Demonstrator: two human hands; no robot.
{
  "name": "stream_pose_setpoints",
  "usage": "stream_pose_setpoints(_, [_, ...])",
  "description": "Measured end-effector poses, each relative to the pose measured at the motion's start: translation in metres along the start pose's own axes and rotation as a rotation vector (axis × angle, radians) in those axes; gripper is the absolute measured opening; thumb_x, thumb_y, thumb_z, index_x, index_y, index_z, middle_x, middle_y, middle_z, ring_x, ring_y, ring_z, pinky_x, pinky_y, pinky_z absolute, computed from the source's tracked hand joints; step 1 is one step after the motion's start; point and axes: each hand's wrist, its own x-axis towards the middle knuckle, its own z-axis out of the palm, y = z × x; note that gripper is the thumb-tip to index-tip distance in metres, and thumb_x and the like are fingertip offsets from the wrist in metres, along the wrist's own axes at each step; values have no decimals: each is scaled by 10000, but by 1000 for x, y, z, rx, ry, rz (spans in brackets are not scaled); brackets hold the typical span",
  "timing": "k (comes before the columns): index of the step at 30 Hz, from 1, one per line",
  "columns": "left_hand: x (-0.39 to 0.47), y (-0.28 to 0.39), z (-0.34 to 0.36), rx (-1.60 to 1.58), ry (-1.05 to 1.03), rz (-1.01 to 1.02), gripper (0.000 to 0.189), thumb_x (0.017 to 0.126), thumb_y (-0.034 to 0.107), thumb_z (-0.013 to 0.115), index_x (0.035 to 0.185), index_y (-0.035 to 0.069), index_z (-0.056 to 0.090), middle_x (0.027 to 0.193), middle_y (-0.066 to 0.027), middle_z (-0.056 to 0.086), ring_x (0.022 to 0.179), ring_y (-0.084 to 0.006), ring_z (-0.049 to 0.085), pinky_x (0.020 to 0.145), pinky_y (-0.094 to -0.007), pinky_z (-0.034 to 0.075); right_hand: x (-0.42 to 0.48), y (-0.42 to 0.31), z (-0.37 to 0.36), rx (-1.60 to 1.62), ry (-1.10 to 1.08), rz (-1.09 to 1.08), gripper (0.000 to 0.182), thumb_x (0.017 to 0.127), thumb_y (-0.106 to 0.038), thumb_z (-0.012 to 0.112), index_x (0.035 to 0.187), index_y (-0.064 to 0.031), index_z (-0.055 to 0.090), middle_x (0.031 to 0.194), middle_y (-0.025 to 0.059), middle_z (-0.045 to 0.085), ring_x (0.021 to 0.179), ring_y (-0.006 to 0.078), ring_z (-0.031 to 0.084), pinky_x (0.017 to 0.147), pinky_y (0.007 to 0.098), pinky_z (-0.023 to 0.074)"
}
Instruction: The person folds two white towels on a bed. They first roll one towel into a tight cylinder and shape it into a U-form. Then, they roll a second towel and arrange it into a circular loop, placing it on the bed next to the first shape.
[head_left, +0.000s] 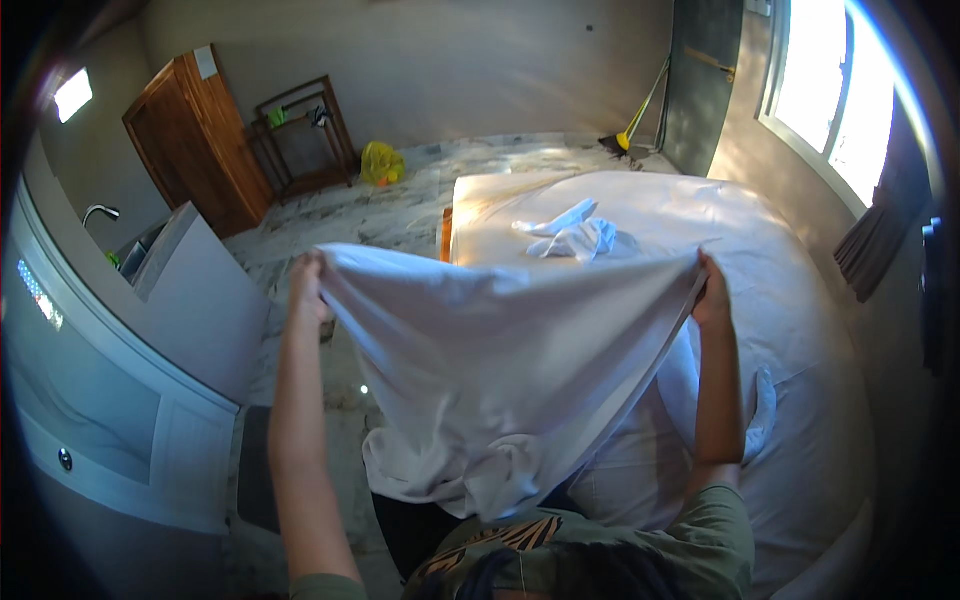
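A large white cloth (487, 337) is stretched between my two raised hands, its top edge sagging a little and its lower part bunched against my body. My left hand (311, 285) grips one upper corner over the floor. At the other upper corner, my right hand (710, 289) holds the edge above the bed. The bed (795, 315) has a pale, slightly wrinkled sheet. On it, beyond the held cloth, lies a crumpled white cloth (577, 236). Another white cloth (761, 409) rests on the bed near my right forearm and is partly hidden by it.
A dark mat (256, 469) lies on the marble-look floor at left, beside a low wall (202, 300) and a glazed door (90, 397). Farther back stand a wooden wardrobe (199, 142), a wooden rack (307, 142), a yellow plastic bag (382, 165) and a broom (622, 141).
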Motion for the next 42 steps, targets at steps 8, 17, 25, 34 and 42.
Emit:
stream_pose_setpoints(8, [-21,152,31,-162,33,351,173,996,261,601,1048,100,636,1034,-24,659,982,-168,610,912,-365,498,28,-54,51,-265,-82,-249,168,887,-151,660,1026,-59,675,943,41,688,834,147,646,772,285,523])
stream_pose_setpoints(17, [-29,148,-5,-86,-7,392,267,988,232,606,1214,90,597,1118,-38,648,1037,-169,601,960,-363,481,26,-29,66,-197,-78,-322,337,906,-175,687,1217,-65,619,1076,64,677,951,145,647,806,296,542])
stream_pose_setpoints(25, [-52,61,-32,830,-90,391,692,919,57,639,1522,132,309,1524,-120,387,1352,-247,428,1106,-380,362,8,43,8,-967,0,-110,498,852,-140,662,1312,-33,504,992,106,659,886,194,632,763,323,506])
stream_pose_setpoints(34, [-36,54,-29,555,-20,290,157,928,183,695,1049,84,672,875,57,581,788,-46,481,699,-210,386,14,48,-23,-1651,19,-492,181,853,-102,573,974,-5,666,720,113,663,740,201,660,698,354,523])
stream_pose_setpoints(42, [-46,68,-50,468,-232,117,273,848,100,763,1111,75,696,923,21,651,786,-65,562,684,-227,464,26,36,-50,-434,88,101,337,930,-153,555,1263,-119,520,1042,67,606,932,204,601,801,457,525])
